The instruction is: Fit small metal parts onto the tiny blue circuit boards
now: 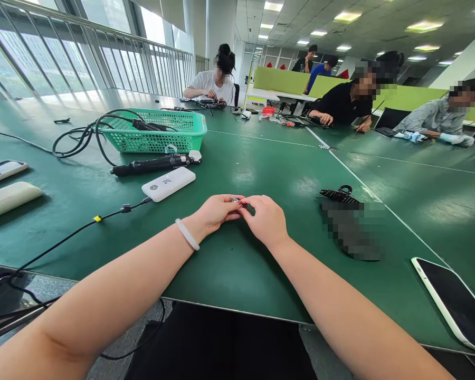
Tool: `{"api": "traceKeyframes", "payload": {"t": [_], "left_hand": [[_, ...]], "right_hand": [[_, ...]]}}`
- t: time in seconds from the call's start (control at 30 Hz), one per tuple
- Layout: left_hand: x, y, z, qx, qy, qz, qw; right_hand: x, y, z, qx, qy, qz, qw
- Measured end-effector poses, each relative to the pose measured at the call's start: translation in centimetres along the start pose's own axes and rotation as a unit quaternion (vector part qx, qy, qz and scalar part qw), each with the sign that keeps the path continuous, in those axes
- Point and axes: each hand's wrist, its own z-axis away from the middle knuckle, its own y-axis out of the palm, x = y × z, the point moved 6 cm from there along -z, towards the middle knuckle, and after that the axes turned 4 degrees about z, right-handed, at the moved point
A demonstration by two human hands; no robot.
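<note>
Small object [236,200] in the closed grip of both hands [264,219], above green tabletop [237,279]

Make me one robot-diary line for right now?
LEFT: holds small dark item | RIGHT: fingers at same item | NEAR: white power bank, black tool, green basket | ITEM: mostly hidden

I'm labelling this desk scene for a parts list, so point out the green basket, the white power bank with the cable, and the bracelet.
green basket [154,141]: head view, on its front wall.
white power bank [174,181]: head view, on its top face.
bracelet [187,235]: head view, middle of its band.
</note>
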Motion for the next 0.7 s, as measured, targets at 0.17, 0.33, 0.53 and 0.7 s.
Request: {"api": "traceKeyframes", "payload": {"t": [0.17,0.33,0.53,0.7], "left_hand": [[-2.1,-1.9,1.6,-0.018,-0.018,-0.163,0.986],[-6.1,-7.9,5.4,-0.171,0.078,-0.596,0.781],[-6.1,-11.9,8.4,-0.215,0.071,-0.733,0.641],[-6.5,-11.9,8.9,-0.211,0.065,-0.698,0.681]], "right_hand": [[-0.7,-0.9,0.2,0.003,0.010,-0.050,0.999],[-2.7,-1.6,0.2,-0.002,0.070,-0.089,0.994],[-3.4,-1.4,0.0,0.009,0.095,-0.113,0.989],[-3.9,-1.2,0.2,0.007,0.103,-0.117,0.988]]}}
